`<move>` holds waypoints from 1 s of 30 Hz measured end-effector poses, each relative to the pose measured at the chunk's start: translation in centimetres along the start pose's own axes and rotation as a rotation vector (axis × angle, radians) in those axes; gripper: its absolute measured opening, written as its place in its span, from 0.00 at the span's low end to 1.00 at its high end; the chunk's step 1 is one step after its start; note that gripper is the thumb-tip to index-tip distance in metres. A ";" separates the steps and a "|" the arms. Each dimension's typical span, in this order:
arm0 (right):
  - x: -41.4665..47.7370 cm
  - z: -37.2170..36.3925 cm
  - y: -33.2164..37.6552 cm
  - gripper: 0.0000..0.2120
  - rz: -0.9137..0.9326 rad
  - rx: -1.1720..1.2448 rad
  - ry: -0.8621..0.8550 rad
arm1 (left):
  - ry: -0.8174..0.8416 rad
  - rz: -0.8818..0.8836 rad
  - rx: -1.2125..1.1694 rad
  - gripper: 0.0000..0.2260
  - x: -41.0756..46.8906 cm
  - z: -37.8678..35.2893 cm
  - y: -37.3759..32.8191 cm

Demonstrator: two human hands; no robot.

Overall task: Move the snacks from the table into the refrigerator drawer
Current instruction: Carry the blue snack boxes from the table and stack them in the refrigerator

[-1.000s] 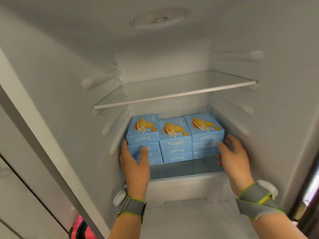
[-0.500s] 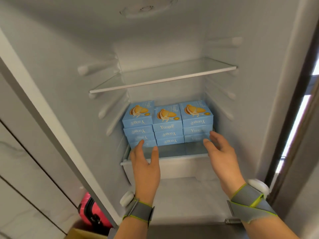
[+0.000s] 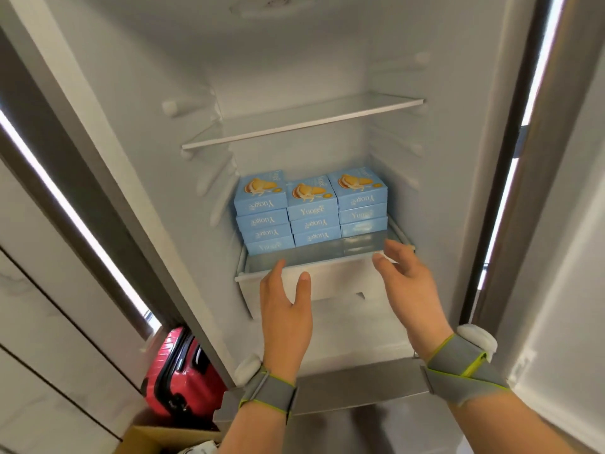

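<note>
Far left, outside the cabinet: a red suitcase (image 3: 178,371) stands on the floor beside the refrigerator's left wall, with the corner of a cardboard box (image 3: 157,437) below it at the frame's lower edge.

Inside the refrigerator, a glass shelf (image 3: 301,124) spans the compartment above; nothing is seen on it. Beneath it, the snack boxes (image 3: 311,211) sit in three adjacent stacks at the rear of the glass cover over the white drawer (image 3: 334,280). All are light blue, printed with a pastry picture on top and a brand word on the front edge. The left stack shows four boxes, the middle and right stacks three each; whether more lie behind cannot be told. The stacks touch one another side by side.

Left hand (image 3: 286,309): palm down, fingers (image 3: 276,273) straight and spread from the thumb, holding nothing. The fingertips lie over the drawer's front lip, below and in front of the left stack, apart from the boxes.

Right hand (image 3: 407,290): likewise empty, fingers (image 3: 393,250) loosely extended and parted, thumb lower. The fingertips reach the front right part of the glass cover, just in front of and below the right stack; contact with the lowest box is not evident.

Both wrists carry grey bands with yellow-green trim and a white puck.
</note>
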State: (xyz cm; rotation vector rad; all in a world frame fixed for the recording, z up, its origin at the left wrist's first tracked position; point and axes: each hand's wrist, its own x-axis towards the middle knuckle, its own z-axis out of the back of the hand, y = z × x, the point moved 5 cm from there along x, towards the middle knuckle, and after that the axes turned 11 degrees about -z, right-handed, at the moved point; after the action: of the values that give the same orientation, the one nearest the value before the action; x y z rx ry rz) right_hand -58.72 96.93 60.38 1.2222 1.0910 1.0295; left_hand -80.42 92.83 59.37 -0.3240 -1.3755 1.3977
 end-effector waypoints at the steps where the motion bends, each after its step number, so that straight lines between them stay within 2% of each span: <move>1: -1.0 -0.3 -0.2 0.18 0.003 -0.011 -0.005 | 0.019 0.004 -0.012 0.24 -0.5 0.6 0.2; 8: -9.6 -2.9 -4.6 0.19 -0.086 -0.159 -0.047 | 0.113 0.098 -0.071 0.23 -7.3 5.9 4.4; 15: -17.3 0.3 -8.4 0.23 -0.183 -0.315 -0.178 | 0.272 0.175 -0.155 0.23 -15.1 5.6 6.8; 25: -25.8 9.5 -5.9 0.16 -0.204 -0.263 -0.435 | 0.468 0.074 -0.269 0.22 -20.3 1.6 -0.7; 30: -31.8 17.4 -5.5 0.20 -0.190 -0.239 -0.584 | 0.621 -0.002 -0.337 0.23 -25.6 -2.5 -6.6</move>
State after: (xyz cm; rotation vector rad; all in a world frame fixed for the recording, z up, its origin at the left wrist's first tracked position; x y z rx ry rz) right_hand -47.42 62.14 57.65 1.1008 0.5929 0.5787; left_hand -65.82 71.86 52.08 -0.8961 -1.0737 0.9366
